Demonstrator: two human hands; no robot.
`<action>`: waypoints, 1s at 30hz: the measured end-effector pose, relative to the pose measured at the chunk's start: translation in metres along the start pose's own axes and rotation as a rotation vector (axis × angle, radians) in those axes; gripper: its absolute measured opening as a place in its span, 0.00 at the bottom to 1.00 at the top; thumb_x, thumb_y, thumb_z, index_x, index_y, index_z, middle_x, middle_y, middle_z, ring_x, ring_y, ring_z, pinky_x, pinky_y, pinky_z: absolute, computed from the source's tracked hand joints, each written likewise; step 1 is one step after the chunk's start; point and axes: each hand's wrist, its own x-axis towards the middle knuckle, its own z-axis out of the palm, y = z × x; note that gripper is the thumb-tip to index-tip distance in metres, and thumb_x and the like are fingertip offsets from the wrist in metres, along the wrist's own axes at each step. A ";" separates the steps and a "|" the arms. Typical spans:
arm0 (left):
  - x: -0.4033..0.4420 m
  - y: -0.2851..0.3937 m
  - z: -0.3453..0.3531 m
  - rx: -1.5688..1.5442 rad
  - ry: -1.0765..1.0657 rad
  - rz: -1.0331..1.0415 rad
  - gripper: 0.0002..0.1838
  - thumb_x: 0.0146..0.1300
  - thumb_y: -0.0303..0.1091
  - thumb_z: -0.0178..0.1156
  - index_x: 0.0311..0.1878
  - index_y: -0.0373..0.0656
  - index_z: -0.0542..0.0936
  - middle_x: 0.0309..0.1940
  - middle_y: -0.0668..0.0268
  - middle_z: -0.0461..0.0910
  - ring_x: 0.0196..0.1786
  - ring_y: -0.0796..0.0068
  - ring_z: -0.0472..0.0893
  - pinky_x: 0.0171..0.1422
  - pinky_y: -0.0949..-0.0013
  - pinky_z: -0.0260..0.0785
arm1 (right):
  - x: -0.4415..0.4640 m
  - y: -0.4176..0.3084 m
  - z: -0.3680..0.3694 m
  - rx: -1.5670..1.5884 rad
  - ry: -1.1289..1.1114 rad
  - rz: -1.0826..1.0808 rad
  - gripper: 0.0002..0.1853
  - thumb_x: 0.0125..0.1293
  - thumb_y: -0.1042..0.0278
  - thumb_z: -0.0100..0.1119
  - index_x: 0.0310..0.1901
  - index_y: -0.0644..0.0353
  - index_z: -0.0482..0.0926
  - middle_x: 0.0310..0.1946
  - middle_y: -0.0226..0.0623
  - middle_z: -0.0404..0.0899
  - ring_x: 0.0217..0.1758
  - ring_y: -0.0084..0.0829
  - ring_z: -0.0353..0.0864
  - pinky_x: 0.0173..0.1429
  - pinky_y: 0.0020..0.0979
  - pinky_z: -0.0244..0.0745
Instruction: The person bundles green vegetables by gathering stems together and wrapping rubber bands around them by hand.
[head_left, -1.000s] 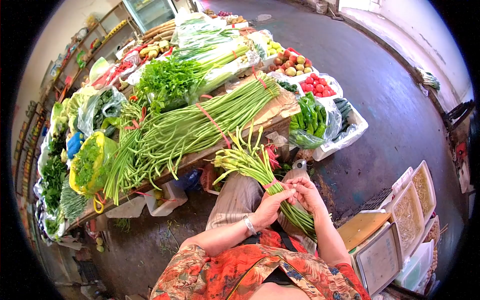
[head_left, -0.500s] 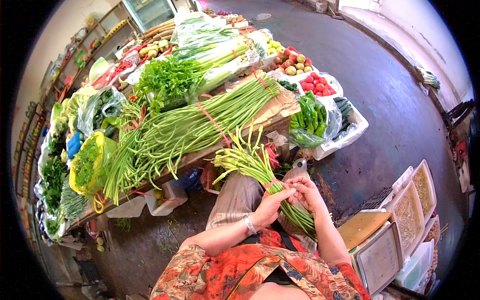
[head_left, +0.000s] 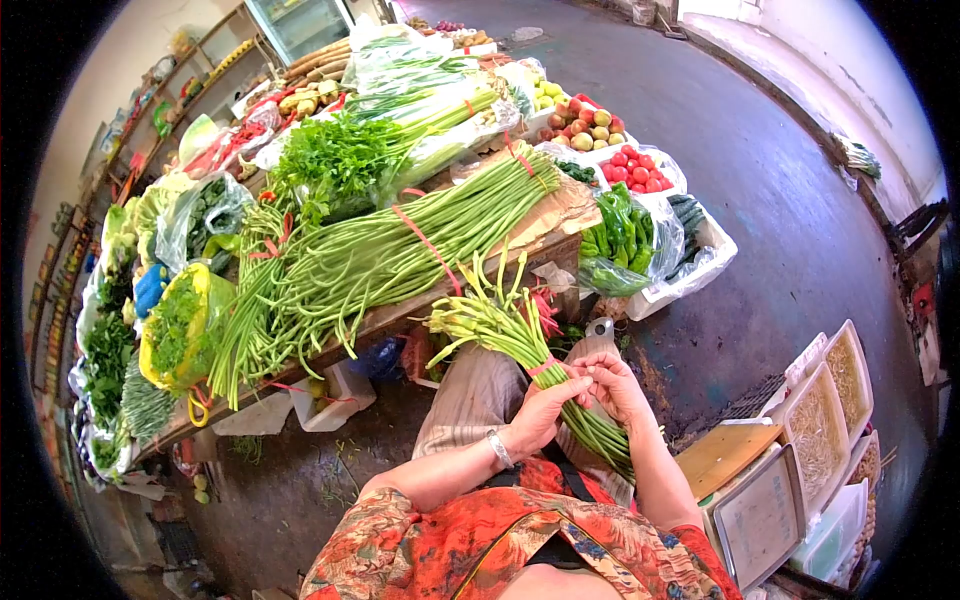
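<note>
A bunch of long green stalks that look like garlic scapes [head_left: 490, 325] lies slanting across my lap, its pale tips toward the table. A pink tie [head_left: 543, 367] circles it near the middle. My left hand [head_left: 543, 408] is closed around the bunch just below that tie, with a bracelet on the wrist. Beside it, my right hand [head_left: 612, 385] has its fingertips pinched together, close to the left thumb. Whatever is between those fingertips is too small to make out. The lower stalks run under my right hand toward my body.
In front stands a wooden table edge [head_left: 375, 325] with a large pile of similar green stalks [head_left: 400, 245] on it. Leafy celery [head_left: 335, 160], tomatoes [head_left: 636, 170] and green peppers [head_left: 618, 235] are beyond. At my right are stacked trays [head_left: 815, 430] and a wooden board [head_left: 728, 458].
</note>
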 end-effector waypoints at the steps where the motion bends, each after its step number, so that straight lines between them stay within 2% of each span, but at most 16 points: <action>1: 0.000 0.000 0.000 -0.003 -0.002 0.001 0.08 0.66 0.28 0.62 0.40 0.46 0.71 0.27 0.68 0.75 0.34 0.73 0.78 0.44 0.68 0.72 | 0.000 0.000 0.000 0.000 0.000 0.000 0.07 0.67 0.79 0.59 0.46 0.67 0.78 0.45 0.44 0.83 0.50 0.35 0.84 0.54 0.35 0.81; 30: 0.000 0.001 0.000 0.037 -0.020 0.000 0.08 0.66 0.31 0.62 0.38 0.46 0.71 0.27 0.68 0.75 0.35 0.73 0.78 0.45 0.69 0.71 | 0.000 0.000 -0.002 0.008 -0.006 0.009 0.07 0.66 0.79 0.59 0.46 0.66 0.78 0.44 0.43 0.83 0.47 0.34 0.84 0.51 0.33 0.82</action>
